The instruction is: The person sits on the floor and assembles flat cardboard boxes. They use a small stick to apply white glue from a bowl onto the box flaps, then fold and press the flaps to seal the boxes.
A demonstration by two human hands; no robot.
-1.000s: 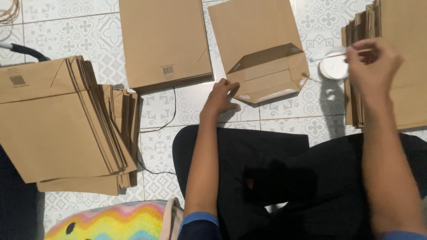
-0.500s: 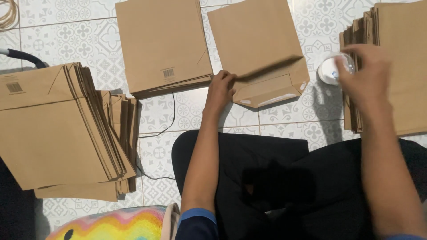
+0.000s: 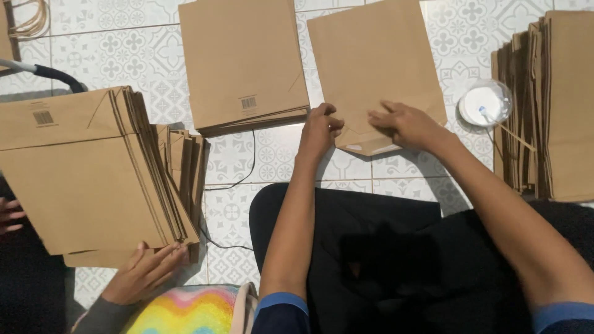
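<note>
A flat brown paper bag (image 3: 371,62) lies on the tiled floor in front of me. My left hand (image 3: 318,131) presses on its near left edge with the fingers curled. My right hand (image 3: 405,124) lies flat on the folded bottom flap of the same bag, pressing it down. A small clear round pot of white glue (image 3: 484,103) with a thin stick in it stands just right of the bag.
A pile of brown bags (image 3: 241,62) lies to the left of the bag. A bigger stack (image 3: 86,167) sits at far left, where another person's hand (image 3: 142,272) touches it. More bags (image 3: 550,105) stand at the right. A black cable (image 3: 244,179) crosses the tiles.
My right hand left the glue pot and came left onto the bag's bottom flap, which is now folded shut. Another person's hand has appeared at the left stack.
</note>
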